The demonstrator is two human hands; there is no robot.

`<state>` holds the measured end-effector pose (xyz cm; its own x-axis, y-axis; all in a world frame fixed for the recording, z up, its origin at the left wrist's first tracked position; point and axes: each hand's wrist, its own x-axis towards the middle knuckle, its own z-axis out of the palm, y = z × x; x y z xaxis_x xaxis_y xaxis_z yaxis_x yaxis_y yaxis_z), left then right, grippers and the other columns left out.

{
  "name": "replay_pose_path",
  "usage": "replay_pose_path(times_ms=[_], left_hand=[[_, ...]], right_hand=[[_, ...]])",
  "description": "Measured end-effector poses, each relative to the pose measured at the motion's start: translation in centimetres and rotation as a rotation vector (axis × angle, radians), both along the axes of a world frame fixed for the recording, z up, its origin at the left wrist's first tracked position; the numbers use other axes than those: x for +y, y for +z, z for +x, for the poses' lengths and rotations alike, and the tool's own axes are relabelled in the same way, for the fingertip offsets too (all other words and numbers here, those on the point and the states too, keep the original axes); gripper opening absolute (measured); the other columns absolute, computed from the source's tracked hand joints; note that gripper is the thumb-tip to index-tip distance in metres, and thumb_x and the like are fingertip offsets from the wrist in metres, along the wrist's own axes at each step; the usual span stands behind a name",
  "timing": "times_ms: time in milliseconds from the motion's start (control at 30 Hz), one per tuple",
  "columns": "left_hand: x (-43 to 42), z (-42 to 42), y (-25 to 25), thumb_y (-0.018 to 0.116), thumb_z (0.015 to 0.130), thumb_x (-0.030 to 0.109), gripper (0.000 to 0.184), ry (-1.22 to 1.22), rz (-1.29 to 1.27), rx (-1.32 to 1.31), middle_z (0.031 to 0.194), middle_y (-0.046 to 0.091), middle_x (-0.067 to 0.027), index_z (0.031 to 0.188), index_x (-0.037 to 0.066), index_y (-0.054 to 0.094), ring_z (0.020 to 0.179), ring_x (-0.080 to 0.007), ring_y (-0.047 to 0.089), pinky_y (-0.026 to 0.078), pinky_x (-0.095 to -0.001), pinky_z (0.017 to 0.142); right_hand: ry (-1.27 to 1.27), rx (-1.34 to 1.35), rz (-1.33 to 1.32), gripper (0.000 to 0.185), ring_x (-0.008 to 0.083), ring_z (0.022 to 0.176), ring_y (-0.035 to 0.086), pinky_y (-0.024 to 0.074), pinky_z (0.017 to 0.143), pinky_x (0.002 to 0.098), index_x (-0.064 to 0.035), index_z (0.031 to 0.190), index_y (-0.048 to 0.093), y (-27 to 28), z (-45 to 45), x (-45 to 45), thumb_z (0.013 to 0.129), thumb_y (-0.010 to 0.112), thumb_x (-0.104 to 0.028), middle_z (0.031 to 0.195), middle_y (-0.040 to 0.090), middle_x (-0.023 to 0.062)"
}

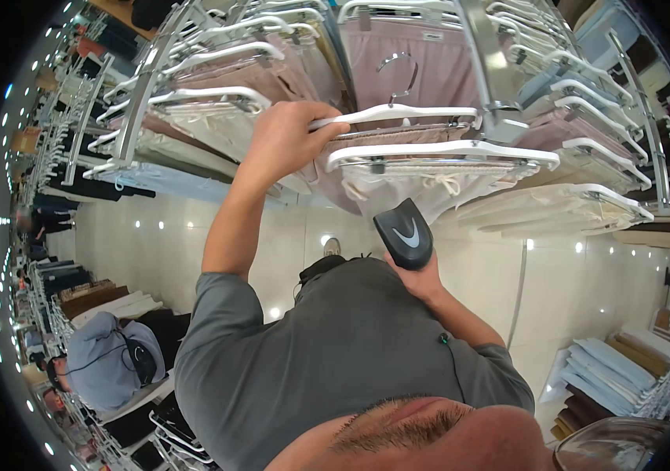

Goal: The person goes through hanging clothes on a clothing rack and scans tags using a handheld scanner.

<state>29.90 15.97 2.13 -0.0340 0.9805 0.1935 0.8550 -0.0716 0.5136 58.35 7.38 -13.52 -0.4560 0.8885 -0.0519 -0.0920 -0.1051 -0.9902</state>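
My left hand (292, 141) is closed around the left end of a white hanger (398, 112) with a metal hook. Pinkish trousers (402, 136) hang from it. In front of that is another white hanger (445, 149) with cream drawstring trousers (406, 184) clipped on. My right hand (421, 279), low and close to my body, is wrapped round a black handheld scanner (404, 235) with a pale curved mark on top. The scanner's head points toward the cream trousers, and its handle is mostly hidden.
Metal rails (147, 94) carry hung trousers on both sides. A chrome post (488, 63) stands just right of the held hanger. Behind on the left, a person in a blue-grey top (103, 357) is near other racks. Folded trousers (609, 377) lie at the lower right.
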Motion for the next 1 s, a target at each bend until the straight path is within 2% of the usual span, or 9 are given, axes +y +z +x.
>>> replay_pose_path(times_ms=[233, 333, 433, 500, 533, 600, 733, 833, 1000], left_hand=[[-7.1, -7.5, -0.2, 0.075, 0.087, 0.033, 0.024, 0.092, 0.136, 0.117, 0.077, 0.07, -0.0074, 0.094, 0.01, 0.078, 0.068, -0.0287, 0.066, 0.05, -0.0392, 0.061], [-10.0, -11.5, -0.7, 0.079, 0.084, 0.024, 0.019, 0.104, 0.37, 0.215, 0.08, 0.07, -0.0067, 0.095, 0.008, 0.077, 0.062, -0.0229, 0.065, 0.049, -0.0339, 0.059], [-11.8, -16.3, 0.0, 0.082, 0.079, 0.017, 0.016, 0.117, 0.554, 0.336, 0.081, 0.07, -0.0049, 0.092, 0.009, 0.076, 0.064, -0.023, 0.064, 0.049, -0.0337, 0.059], [-12.6, -19.9, 0.3, 0.083, 0.077, 0.014, 0.016, 0.077, 0.702, 0.448, 0.079, 0.069, -0.0037, 0.09, 0.01, 0.075, 0.066, -0.0234, 0.064, 0.048, -0.0336, 0.058], [-13.0, -21.5, 0.3, 0.082, 0.077, 0.014, 0.015, 0.07, 0.761, 0.462, 0.077, 0.066, -0.0042, 0.089, 0.009, 0.075, 0.067, -0.0242, 0.062, 0.047, -0.0345, 0.058], [-13.8, -24.0, 1.0, 0.082, 0.077, 0.014, 0.014, 0.056, 0.739, 0.459, 0.076, 0.065, -0.0049, 0.088, 0.008, 0.074, 0.066, -0.0244, 0.061, 0.046, -0.035, 0.057], [-13.9, -28.3, 0.5, 0.08, 0.079, 0.014, 0.012, 0.014, 0.721, 0.421, 0.076, 0.064, -0.0059, 0.085, 0.006, 0.072, 0.065, -0.025, 0.058, 0.044, -0.036, 0.057], [-13.5, -29.9, -0.4, 0.079, 0.081, 0.014, 0.012, -0.029, 0.733, 0.375, 0.077, 0.064, -0.0058, 0.085, 0.006, 0.071, 0.066, -0.0249, 0.059, 0.045, -0.0355, 0.058], [-12.6, -31.9, -1.6, 0.078, 0.081, 0.014, 0.013, -0.05, 0.741, 0.355, 0.078, 0.065, -0.0059, 0.088, 0.006, 0.072, 0.069, -0.0249, 0.06, 0.046, -0.035, 0.059]], right_hand=[[0.103, -0.063, 0.022, 0.033, 0.0146, 0.1, 0.068, 0.0518, 0.09, 0.0305, 0.002, 0.114, 0.066, 1.6, -6.4, -2.0, 0.085, 0.079, -0.006, 0.108, 0.073, 0.0092], [0.089, -0.041, -0.008, 0.032, 0.0157, 0.102, 0.068, 0.0512, 0.093, 0.0314, 0.0025, 0.114, 0.066, 0.8, -9.3, -3.1, 0.085, 0.079, -0.006, 0.108, 0.073, 0.0098], [0.166, -0.042, -0.025, 0.028, 0.0153, 0.088, 0.069, 0.054, 0.082, 0.0305, 0.0028, 0.111, 0.065, 0.8, -12.0, -3.5, 0.087, 0.077, -0.004, 0.097, 0.072, 0.0089], [0.234, 0.04, -0.204, 0.021, 0.0127, 0.069, 0.065, 0.052, 0.065, 0.0279, 0.0022, 0.107, 0.064, 2.2, -13.7, -4.0, 0.089, 0.074, -0.002, 0.082, 0.068, 0.0063], [0.234, 0.035, -0.2, 0.021, 0.0127, 0.069, 0.065, 0.052, 0.065, 0.0279, 0.0022, 0.107, 0.064, 2.3, -14.7, -4.5, 0.089, 0.074, -0.002, 0.082, 0.068, 0.0063], [0.181, 0.07, -0.124, 0.014, 0.0102, 0.056, 0.058, 0.0446, 0.052, 0.0256, 0.0016, 0.104, 0.063, 2.4, -16.6, -5.7, 0.092, 0.07, -0.002, 0.072, 0.063, 0.0039], [0.15, 0.058, -0.059, 0.012, 0.0103, 0.056, 0.058, 0.0444, 0.052, 0.026, 0.0019, 0.1, 0.064, 2.3, -19.9, -6.8, 0.092, 0.071, -0.002, 0.07, 0.063, 0.0033], [0.19, -0.104, 0.026, 0.01, 0.0132, 0.058, 0.058, 0.0463, 0.053, 0.0279, 0.0038, 0.103, 0.061, 1.6, -21.9, -7.7, 0.094, 0.064, 0.001, 0.074, 0.06, 0.0052], [0.05, -0.164, -0.024, 0.009, 0.0101, 0.051, 0.055, 0.0422, 0.049, 0.027, 0.0011, 0.089, 0.065, 0.4, -25.2, -8.8, 0.094, 0.067, -0.005, 0.062, 0.058, 0.0011]])
